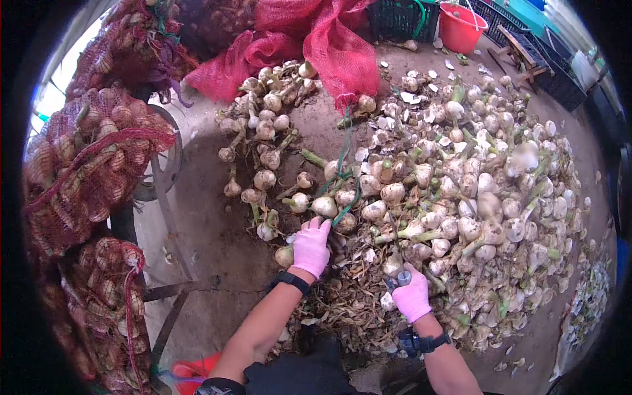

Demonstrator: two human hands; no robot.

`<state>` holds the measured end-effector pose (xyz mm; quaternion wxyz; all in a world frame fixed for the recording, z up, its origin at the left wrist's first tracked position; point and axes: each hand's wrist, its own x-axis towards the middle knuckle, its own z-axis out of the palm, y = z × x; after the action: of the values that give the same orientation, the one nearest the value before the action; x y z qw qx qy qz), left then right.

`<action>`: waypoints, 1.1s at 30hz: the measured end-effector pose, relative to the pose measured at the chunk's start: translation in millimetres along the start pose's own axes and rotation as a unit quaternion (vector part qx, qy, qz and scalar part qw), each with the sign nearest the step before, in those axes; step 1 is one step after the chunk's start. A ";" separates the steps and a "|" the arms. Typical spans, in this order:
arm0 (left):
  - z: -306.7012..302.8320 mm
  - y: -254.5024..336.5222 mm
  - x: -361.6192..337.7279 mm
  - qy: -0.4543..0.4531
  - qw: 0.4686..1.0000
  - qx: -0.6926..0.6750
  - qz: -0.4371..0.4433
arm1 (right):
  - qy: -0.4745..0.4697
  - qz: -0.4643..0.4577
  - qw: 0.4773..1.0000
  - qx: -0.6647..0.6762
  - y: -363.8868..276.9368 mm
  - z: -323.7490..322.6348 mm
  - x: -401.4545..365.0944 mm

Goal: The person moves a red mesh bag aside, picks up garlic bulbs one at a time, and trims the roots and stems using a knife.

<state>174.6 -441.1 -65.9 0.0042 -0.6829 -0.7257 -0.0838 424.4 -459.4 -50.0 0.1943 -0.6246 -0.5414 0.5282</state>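
Note:
My left hand (311, 247), in a pink glove, reaches to a garlic bulb (324, 207) beside a green string (342, 164); its fingertips are at the bulb's lower edge, and whether they grip it is unclear. My right hand (410, 293), also gloved in pink, is closed around the grey handle of a cutting tool (395, 240), whose thin blade points up over the pile. Garlic bulbs with stems (469, 228) spread widely to the right. Dry husks and trimmings (355, 296) lie between my hands.
Red net sacks full of garlic (99, 158) stand on the left by a metal frame (172, 289). A red net (342, 56) lies at the top, near a black crate (403, 21) and a red bucket (461, 29). A wooden stool (520, 56) is at the upper right.

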 end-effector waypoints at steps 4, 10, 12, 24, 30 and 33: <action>-8.1 0.8 -0.2 -0.117 0.988 0.021 -0.096 | -0.001 -0.031 0.999 0.018 -0.3 4.7 1.2; -37.4 12.7 -26.6 -0.164 0.912 -0.301 -0.226 | -0.027 -0.050 0.997 -0.042 -11.1 -1.5 -8.9; -35.6 12.0 -36.4 -0.141 0.894 -0.366 -0.214 | -0.026 -0.069 0.997 -0.025 -7.3 5.1 -10.4; -91.8 37.7 -26.9 -0.098 0.812 -0.532 -0.220 | -0.070 -0.079 0.985 -0.137 -27.5 10.3 -18.2; -86.3 43.1 -27.8 -0.007 0.929 -0.368 -0.046 | -0.026 -0.103 0.987 -0.119 -51.3 3.8 -26.0; -89.3 50.1 -28.3 -0.128 0.829 -0.519 -0.163 | -0.043 -0.170 0.973 -0.147 -67.5 -2.4 -34.1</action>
<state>216.6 -477.8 24.5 -0.4574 -0.4611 -0.6703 -0.3589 399.6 -465.8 21.2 0.1639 -0.5216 -0.7195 0.4282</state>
